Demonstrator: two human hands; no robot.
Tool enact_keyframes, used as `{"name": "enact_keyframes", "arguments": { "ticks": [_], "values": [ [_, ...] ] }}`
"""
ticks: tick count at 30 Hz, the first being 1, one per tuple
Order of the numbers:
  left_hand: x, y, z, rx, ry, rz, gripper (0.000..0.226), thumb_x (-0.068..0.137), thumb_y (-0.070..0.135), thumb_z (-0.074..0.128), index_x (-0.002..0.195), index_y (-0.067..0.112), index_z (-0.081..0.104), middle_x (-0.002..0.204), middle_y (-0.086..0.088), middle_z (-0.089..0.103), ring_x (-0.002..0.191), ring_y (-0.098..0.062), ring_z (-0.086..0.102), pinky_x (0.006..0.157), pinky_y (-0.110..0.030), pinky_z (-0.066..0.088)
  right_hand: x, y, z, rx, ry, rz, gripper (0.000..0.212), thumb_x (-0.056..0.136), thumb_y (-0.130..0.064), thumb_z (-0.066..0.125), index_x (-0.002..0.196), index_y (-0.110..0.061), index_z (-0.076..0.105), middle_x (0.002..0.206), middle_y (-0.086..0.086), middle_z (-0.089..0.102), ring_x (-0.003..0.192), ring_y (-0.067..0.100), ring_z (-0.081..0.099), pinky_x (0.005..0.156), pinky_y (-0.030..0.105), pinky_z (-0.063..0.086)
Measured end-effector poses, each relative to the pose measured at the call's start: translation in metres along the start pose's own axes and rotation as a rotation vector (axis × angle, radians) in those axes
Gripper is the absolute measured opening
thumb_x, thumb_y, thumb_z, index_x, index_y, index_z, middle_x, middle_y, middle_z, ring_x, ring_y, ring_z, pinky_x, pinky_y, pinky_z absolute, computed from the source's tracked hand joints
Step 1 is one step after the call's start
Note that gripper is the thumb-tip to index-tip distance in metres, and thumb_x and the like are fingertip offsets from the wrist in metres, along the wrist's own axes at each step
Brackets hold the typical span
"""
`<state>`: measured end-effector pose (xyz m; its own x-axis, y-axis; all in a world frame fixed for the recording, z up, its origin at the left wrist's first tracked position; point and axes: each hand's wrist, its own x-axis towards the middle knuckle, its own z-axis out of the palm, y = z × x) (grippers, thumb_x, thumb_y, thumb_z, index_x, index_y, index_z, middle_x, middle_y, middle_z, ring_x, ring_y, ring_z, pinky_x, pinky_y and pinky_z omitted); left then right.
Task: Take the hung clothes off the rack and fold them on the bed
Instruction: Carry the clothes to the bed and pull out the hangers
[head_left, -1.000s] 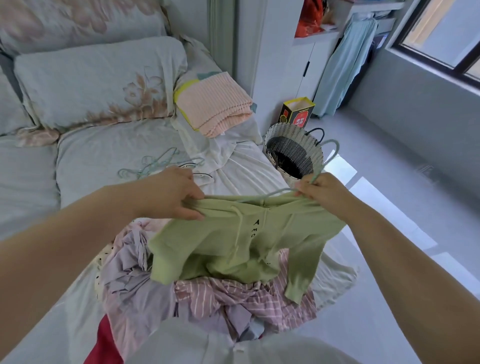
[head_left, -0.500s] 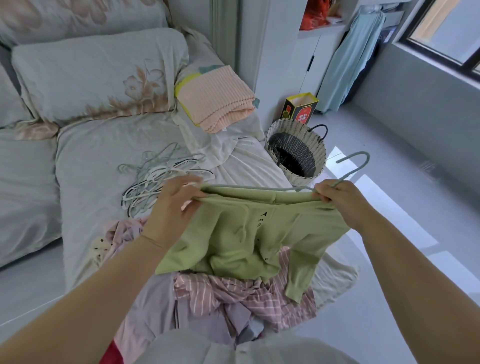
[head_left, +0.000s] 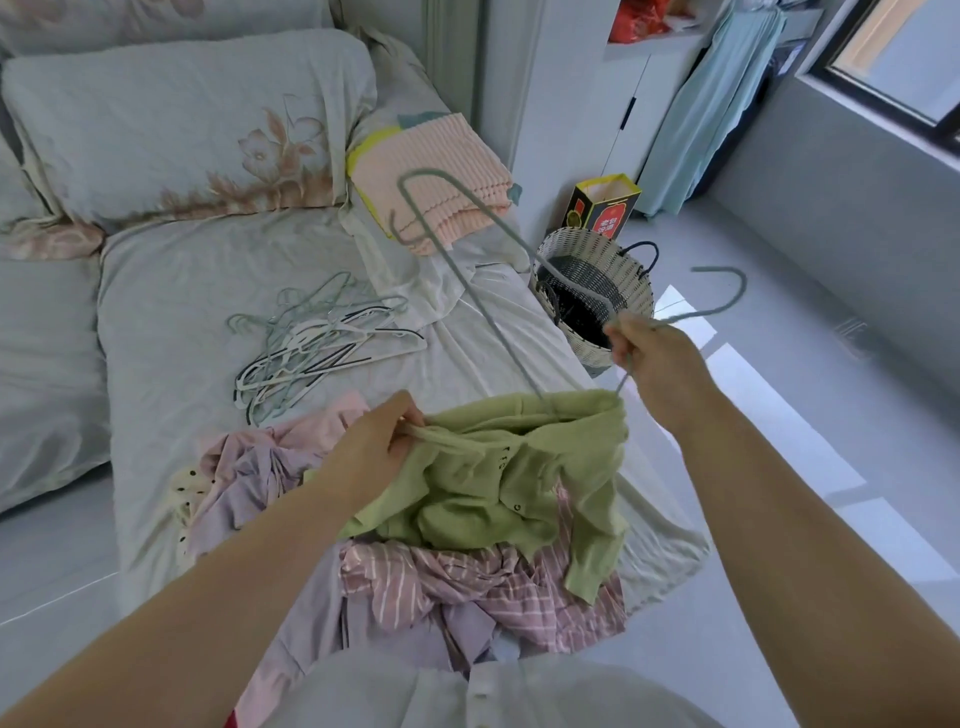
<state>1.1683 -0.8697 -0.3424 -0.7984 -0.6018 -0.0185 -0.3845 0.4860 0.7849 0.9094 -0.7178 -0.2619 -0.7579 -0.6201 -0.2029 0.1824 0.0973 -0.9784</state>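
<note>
A light green hoodie (head_left: 498, 478) hangs bunched over a pile of clothes (head_left: 467, 587) on the bed (head_left: 182, 291). My left hand (head_left: 374, 447) grips the hoodie's neck edge on its left side. My right hand (head_left: 649, 358) holds a grey-green hanger (head_left: 467, 275) by its neck, tilted up and mostly out of the hoodie; one end still sits inside the collar. The hanger's hook points right, over the floor.
A heap of empty hangers (head_left: 311, 348) lies on the bed beyond my hands. A folded pink knit (head_left: 436, 176) rests near the pillows (head_left: 171, 124). A woven basket (head_left: 592, 291) and a small box (head_left: 602, 202) stand on the floor right of the bed.
My right hand has lifted and swung the hanger upward, drawing its left arm out of the hoodie. The hoodie has sagged lower, held by my left hand.
</note>
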Motion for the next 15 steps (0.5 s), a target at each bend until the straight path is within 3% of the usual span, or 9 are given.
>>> {"name": "enact_keyframes", "arguments": {
  "ticks": [2,4,6,8,10,11,13,15],
  "values": [
    [0.003,0.000,0.009,0.043,-0.115,0.000,0.036,0.085,-0.003,0.051,0.082,0.032,0.047,0.075,0.003,0.056,0.064,-0.009,0.051,0.060,-0.026,0.041,0.002,-0.004,0.025,0.011,-0.089,-0.015,0.029,0.100,-0.012,0.041,0.080,-0.009,0.061,0.070,-0.001,0.054,0.053,0.000,0.047,0.058,0.013,0.043],
    [0.001,-0.011,0.014,0.040,-0.206,-0.039,0.040,0.085,-0.001,0.054,0.079,0.036,0.043,0.076,0.007,0.054,0.072,-0.014,0.054,0.067,-0.025,0.042,0.004,-0.011,0.042,0.072,-0.142,-0.002,0.031,0.101,-0.012,0.036,0.081,-0.007,0.060,0.071,-0.001,0.053,0.056,0.003,0.044,0.055,0.014,0.041],
    [-0.004,-0.027,0.017,0.041,-0.261,-0.102,0.033,0.085,-0.004,0.054,0.090,0.028,0.048,0.086,0.003,0.057,0.084,-0.018,0.056,0.069,-0.012,0.040,0.010,-0.017,0.054,0.143,-0.176,-0.015,0.032,0.102,-0.013,0.035,0.082,-0.007,0.060,0.070,-0.001,0.050,0.056,0.004,0.043,0.057,0.017,0.039],
    [-0.006,-0.042,0.017,0.005,-0.218,-0.218,0.039,0.085,-0.004,0.056,0.114,0.022,0.047,0.106,-0.010,0.058,0.094,-0.022,0.056,0.073,-0.006,0.039,0.018,-0.013,0.064,0.097,-0.199,-0.034,0.033,0.102,-0.014,0.034,0.083,-0.008,0.060,0.069,0.000,0.046,0.055,0.004,0.040,0.057,0.019,0.034],
    [-0.003,-0.047,0.011,-0.042,0.016,-0.356,0.065,0.083,0.006,0.064,0.137,0.015,0.028,0.131,-0.020,0.043,0.115,-0.032,0.047,0.093,-0.027,0.041,0.024,0.004,0.072,-0.090,-0.205,-0.019,0.033,0.102,-0.016,0.035,0.083,-0.011,0.062,0.070,-0.001,0.044,0.057,0.006,0.037,0.056,0.018,0.031],
    [0.000,-0.045,0.002,-0.073,0.209,-0.401,0.079,0.082,0.012,0.067,0.143,0.011,0.018,0.140,-0.021,0.031,0.126,-0.034,0.036,0.101,-0.038,0.035,0.027,0.015,0.075,-0.237,-0.209,-0.006,0.033,0.102,-0.018,0.035,0.084,-0.012,0.063,0.070,-0.002,0.044,0.059,0.007,0.036,0.055,0.016,0.031],
    [0.006,-0.036,-0.026,-0.078,0.573,-0.375,0.083,0.083,0.017,0.068,0.146,0.010,0.014,0.145,-0.021,0.020,0.134,-0.033,0.021,0.107,-0.038,0.021,0.031,0.036,0.082,-0.557,-0.260,0.030,0.032,0.102,-0.022,0.037,0.090,-0.013,0.065,0.071,-0.004,0.045,0.062,0.008,0.040,0.052,0.012,0.031],
    [0.015,-0.040,-0.051,0.108,0.649,-0.181,0.069,0.087,0.024,0.063,0.143,0.010,0.026,0.142,-0.022,0.028,0.132,-0.036,0.024,0.106,-0.035,0.018,0.035,0.054,0.094,-0.755,-0.361,0.075,0.032,0.101,-0.027,0.037,0.092,-0.016,0.066,0.077,-0.004,0.049,0.068,0.013,0.047,0.053,0.017,0.033]
  ]
}}
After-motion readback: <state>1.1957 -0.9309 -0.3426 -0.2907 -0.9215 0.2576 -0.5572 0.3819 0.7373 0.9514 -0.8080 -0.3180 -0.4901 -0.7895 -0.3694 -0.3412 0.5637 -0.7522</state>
